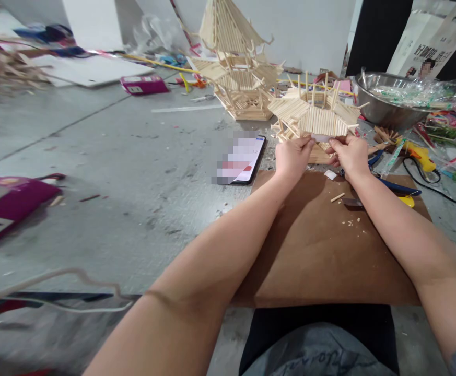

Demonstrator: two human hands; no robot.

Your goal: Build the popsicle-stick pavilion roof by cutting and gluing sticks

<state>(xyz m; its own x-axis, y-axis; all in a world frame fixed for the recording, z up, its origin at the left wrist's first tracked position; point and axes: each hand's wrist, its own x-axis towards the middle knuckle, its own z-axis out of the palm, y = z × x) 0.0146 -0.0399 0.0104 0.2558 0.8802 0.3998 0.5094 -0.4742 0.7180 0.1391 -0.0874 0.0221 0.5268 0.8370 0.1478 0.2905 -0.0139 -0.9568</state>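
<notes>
A small pavilion model [322, 121] of pale wooden sticks stands beyond the far edge of a brown board [310, 250]. Short posts rise from its slatted roof. My left hand [296, 156] is closed at the near left of the roof's front edge, thumb and fingers pinched together. At the right of the same edge, my right hand [349, 155] is closed too, its fingertips at the eave. Something whitish shows between the two hands, too small to name. A taller stick pagoda [237, 68] with a pointed roof is behind to the left.
A phone [243, 159] lies left of the board. Purple power strips [143, 84] are on the left. At right are a metal bowl [392, 99], a yellow glue gun [419, 155] with its cord, and blue-handled pliers [398, 187]. A blade [353, 203] and stick bits are on the board.
</notes>
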